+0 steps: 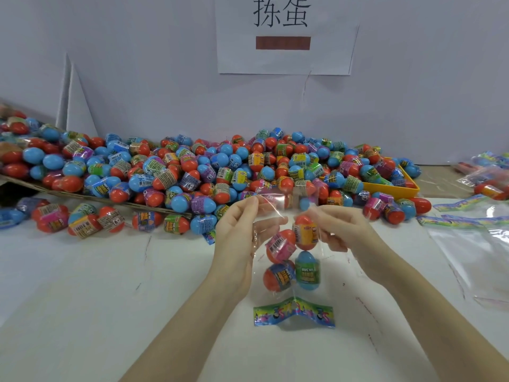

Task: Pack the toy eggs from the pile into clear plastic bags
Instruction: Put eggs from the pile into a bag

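Note:
A clear plastic bag (278, 205) hangs upright over the white table, its colourful printed header (294, 312) at the bottom. Inside it sit several toy eggs, red and blue with printed wraps (292, 260). My left hand (237, 230) pinches the bag's left upper edge between thumb and fingers. My right hand (338, 227) pinches the right edge of the bag near the top egg. Behind the hands a big pile of toy eggs (206, 166) stretches along the wall.
A yellow tray (396, 187) sits half buried in the pile at the right. Empty clear bags with printed headers (473, 230) lie on the table at the far right. A cardboard sheet (82, 195) holds eggs at the left. A paper sign (286, 34) hangs on the wall.

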